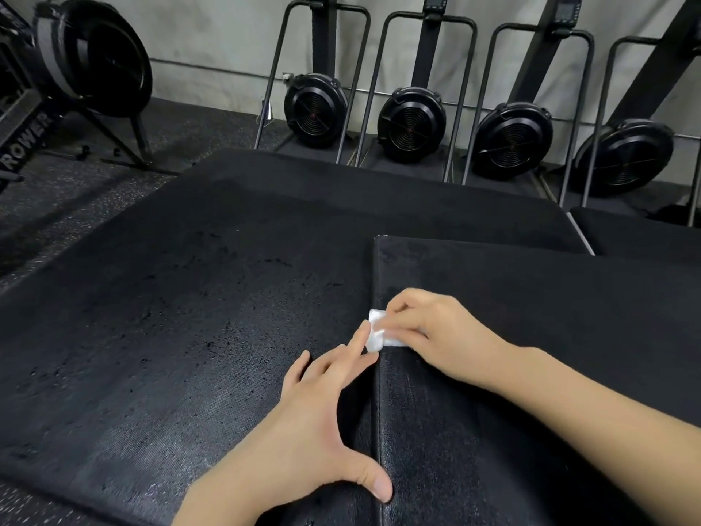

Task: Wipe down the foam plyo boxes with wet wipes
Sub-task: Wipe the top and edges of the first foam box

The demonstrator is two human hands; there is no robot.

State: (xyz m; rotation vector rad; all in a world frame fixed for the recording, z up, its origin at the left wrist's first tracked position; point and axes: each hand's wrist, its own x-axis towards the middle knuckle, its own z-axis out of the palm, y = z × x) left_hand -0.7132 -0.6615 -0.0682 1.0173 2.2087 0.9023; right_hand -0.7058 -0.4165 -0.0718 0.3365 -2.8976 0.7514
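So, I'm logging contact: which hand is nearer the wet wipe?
Right. The right hand pinches the wet wipe at the plyo box's edge; the left hand lies just below, its index fingertip touching the wipe.

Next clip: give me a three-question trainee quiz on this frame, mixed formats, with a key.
1. True or false: the left hand is holding the wet wipe.
2. Multiple choice: the right hand holds the wipe at
A. the far corner of the lower foam box
B. the left edge of the raised foam box
C. the speckled floor
3. Fill in: standing against the back wall is a row of ____ rowing machines.

Key: 1. false, its straight fingers only reach toward it; 2. B; 3. four.
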